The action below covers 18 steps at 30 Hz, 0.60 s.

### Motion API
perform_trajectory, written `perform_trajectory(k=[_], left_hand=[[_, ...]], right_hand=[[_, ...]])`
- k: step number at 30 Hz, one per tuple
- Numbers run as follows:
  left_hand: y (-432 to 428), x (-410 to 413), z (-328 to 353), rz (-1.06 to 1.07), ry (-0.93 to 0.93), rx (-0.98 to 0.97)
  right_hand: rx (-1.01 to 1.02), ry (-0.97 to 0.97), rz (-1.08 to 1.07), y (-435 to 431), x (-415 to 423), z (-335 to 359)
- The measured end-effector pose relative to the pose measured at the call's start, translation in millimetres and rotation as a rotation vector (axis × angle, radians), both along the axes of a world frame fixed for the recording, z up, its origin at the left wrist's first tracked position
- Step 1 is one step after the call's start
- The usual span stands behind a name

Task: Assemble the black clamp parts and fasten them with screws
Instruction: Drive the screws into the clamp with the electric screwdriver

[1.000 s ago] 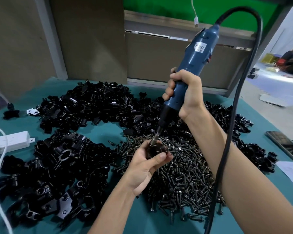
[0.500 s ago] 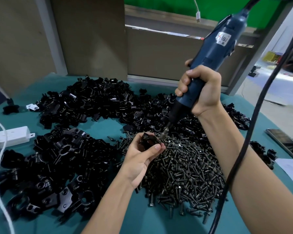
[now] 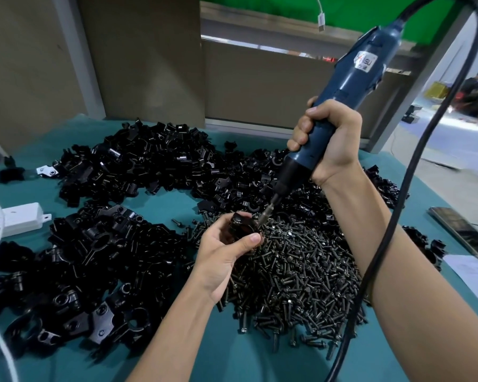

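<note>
— Where's the clamp (image 3: 242,226)?
— In the left hand (image 3: 224,260), fingers and thumb curled round it, just above the pile of screws (image 3: 301,271).
— And the right hand (image 3: 329,144)?
— Fingers wrapped tight round the blue screwdriver (image 3: 351,86). Its tip sits at the clamp's edge, just beyond the left thumb.

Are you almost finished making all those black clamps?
Not nearly. The near-left heap looks like finished clamps. Right now the left hand holds one clamp while the right hand aims the electric screwdriver at it. A big pile of loose parts and a screw pile remain.
</note>
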<state>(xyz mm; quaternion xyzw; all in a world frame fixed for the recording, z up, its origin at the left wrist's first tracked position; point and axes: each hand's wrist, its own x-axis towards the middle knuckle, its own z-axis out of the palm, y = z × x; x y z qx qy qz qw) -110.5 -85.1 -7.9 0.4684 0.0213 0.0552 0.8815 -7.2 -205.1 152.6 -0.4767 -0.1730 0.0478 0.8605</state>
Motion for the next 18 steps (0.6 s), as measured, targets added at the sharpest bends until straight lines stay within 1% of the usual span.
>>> perform_trajectory(k=[8,18], left_hand=[[2.0,-1.7,-0.6,-0.029,-0.041,-0.018],[1.6,-2.9,1.0,-0.006,-0.034,-0.024]], right_hand=[[-0.024,-0.002,-0.016,1.8,-0.2,-1.8],[-0.030,0.025,-0.029,3.2,2.6,-6.1]])
